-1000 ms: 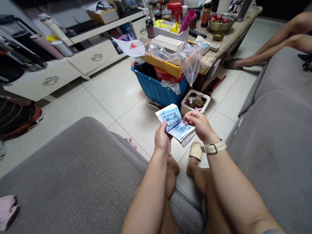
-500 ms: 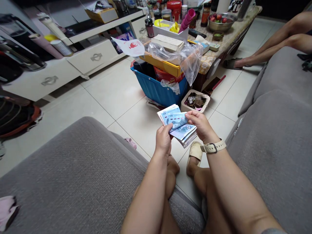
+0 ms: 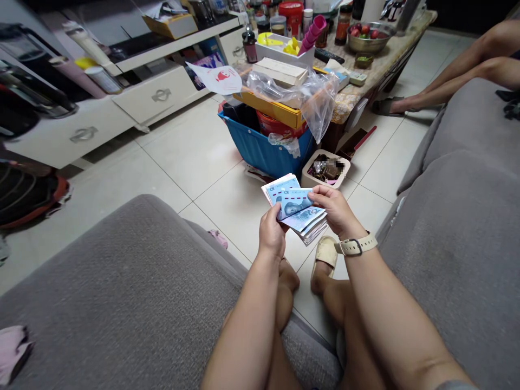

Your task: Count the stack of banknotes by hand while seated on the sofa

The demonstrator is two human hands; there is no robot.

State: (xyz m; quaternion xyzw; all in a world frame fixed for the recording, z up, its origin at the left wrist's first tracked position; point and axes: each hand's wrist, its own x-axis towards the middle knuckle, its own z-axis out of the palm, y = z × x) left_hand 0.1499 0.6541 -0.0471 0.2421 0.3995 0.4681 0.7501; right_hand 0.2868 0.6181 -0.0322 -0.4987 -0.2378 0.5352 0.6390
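While the person sat on a gray sofa (image 3: 122,287), the left hand (image 3: 272,233) gripped a thick stack of paper money (image 3: 304,222) at about 12 o'clock, just past the knees. The right hand (image 3: 335,211) was half closed, and its fingers (image 3: 317,194) held the top notes and bent them back. A pale watch (image 3: 355,245) sat on the right wrist. Farther out at 12 o'clock stood a blue crate (image 3: 260,149) piled high with boxes and a clear bag. A beige tub (image 3: 320,184) of small things, too blurred to tell, sat near 1 o'clock. Beyond it, the tabletop (image 3: 377,73) held a metal bowl (image 3: 368,44) of red fruit. Another person's bare legs (image 3: 467,81) were at 2 o'clock.
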